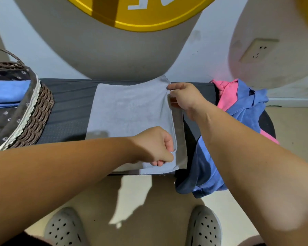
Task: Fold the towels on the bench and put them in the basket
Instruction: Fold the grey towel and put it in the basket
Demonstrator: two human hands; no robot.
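A light grey-blue towel [130, 110] lies spread on the dark bench [71, 110] in the middle. My right hand [184, 98] pinches its far right corner, lifted slightly off the bench. Near the front edge my left hand [153, 146] grips the near right corner of the same towel. A brown woven basket [41, 110] with a dark flowered lining stands on the bench's left end, and a folded blue towel [7, 94] lies inside it. A heap of blue towels [245, 110] and a pink towel [224, 96] sits at the right end, partly hanging over the front.
A wall with a power socket [258, 50] rises just behind the bench. A yellow sign [140, 16] hangs above. My two feet in grey perforated clogs [66, 228] stand on the beige floor in front of the bench.
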